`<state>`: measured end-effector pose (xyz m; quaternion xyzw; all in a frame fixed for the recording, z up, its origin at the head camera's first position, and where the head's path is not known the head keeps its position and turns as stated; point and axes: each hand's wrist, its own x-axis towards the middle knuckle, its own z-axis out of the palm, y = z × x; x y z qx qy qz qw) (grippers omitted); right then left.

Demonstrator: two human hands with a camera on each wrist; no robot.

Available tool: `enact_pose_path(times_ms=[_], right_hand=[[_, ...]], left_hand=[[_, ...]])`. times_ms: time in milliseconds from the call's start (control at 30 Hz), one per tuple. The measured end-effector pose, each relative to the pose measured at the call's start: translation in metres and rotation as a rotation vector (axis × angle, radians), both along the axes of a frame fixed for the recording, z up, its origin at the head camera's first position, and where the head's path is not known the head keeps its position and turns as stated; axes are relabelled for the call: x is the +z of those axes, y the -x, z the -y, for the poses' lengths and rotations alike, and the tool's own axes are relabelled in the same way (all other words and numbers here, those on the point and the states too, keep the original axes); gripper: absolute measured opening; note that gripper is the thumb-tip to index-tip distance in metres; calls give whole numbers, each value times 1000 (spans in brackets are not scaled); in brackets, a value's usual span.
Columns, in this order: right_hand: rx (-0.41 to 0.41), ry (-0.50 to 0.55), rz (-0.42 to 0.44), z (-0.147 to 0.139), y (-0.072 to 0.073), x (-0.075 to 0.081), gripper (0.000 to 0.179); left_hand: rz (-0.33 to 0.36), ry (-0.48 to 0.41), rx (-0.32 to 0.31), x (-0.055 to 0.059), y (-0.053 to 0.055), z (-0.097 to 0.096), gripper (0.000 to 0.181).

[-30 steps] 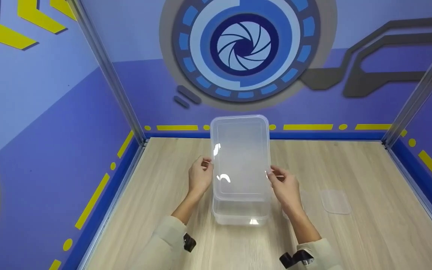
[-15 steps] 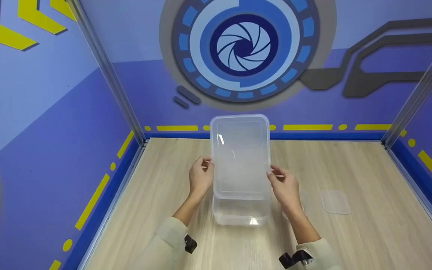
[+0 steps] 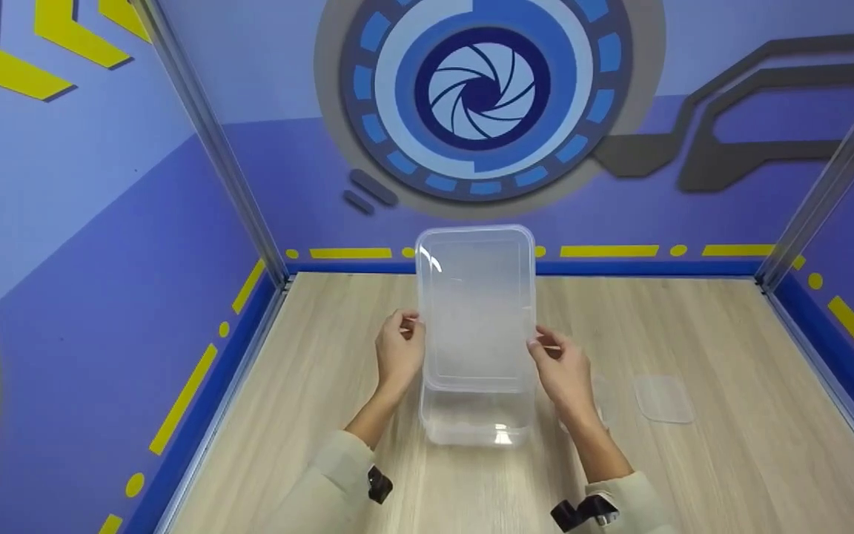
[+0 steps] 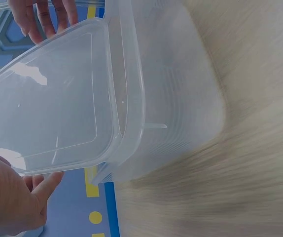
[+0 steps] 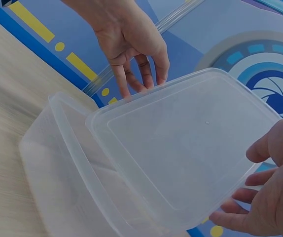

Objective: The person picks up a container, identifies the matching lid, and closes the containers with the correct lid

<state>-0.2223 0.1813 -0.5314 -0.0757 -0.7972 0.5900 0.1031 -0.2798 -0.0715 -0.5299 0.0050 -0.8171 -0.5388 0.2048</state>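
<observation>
A translucent rectangular plastic lid [image 3: 477, 311] is held over a clear deep plastic container [image 3: 475, 421] on the table. My left hand [image 3: 399, 350] pinches the lid's left long edge, while my right hand [image 3: 566, 371] grips the opposite edge between thumb and fingers. In the left wrist view the lid [image 4: 48, 101] tilts, its near short edge just above the container's rim. The right wrist view shows the same gap, with the container [image 5: 53, 158] uncovered at its near end. From the head, the lid hides most of the container's far part.
To the right lies a small clear square lid [image 3: 663, 399] on the wooden table [image 3: 738, 460]. Another clear flat piece [image 3: 603, 393] is partly hidden behind my right wrist. Blue printed panels [image 3: 620, 222] with metal corner posts enclose the back and sides.
The lid has shifted very slightly upward in the head view, and the glare on it has moved. My left hand has drifted a little to the right; both hands keep their hold.
</observation>
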Motion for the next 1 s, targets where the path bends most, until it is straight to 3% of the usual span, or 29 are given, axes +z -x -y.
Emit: enact_pose_path(times_ms=[433, 1000], right_hand=[[-2, 41, -11, -1, -1, 1, 41], [2, 68, -21, -3, -3, 4, 42]], left_hand=[[-16, 22, 25, -2, 0, -3, 15], [-30, 21, 7, 7, -3, -4, 16]])
